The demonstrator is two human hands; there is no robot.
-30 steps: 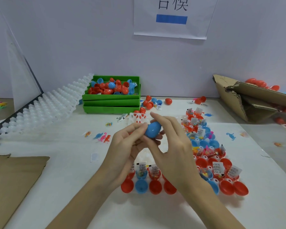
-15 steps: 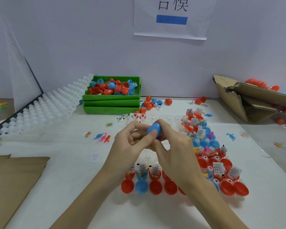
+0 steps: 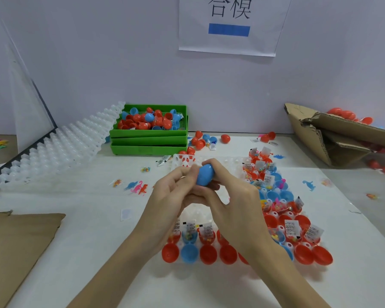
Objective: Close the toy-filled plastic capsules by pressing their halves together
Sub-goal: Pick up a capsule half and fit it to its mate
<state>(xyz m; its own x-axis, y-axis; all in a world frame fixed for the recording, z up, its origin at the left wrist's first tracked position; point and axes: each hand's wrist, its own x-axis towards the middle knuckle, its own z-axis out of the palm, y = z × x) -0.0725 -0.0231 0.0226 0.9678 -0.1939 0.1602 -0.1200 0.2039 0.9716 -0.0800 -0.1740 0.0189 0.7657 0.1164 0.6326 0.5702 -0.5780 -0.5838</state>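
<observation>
At far left a white moulded tray (image 3: 53,150) leans up from the tabletop (image 3: 98,218), with the green bin (image 3: 148,141) of loose halves to its right. My left hand (image 3: 171,196) and right hand (image 3: 233,196) meet above the middle — both grips are clamped on the blue capsule (image 3: 205,174), held in the air. Beneath them the clear rack (image 3: 209,161) carries open, toy-filled capsules (image 3: 282,210) — mostly on its right side. A torn cardboard box (image 3: 333,138) lies at far right.

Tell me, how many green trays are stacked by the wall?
3: the top green tray, filled with capsule halves, a middle one under it, and a bottom one on the table. More could be nested unseen.
</observation>
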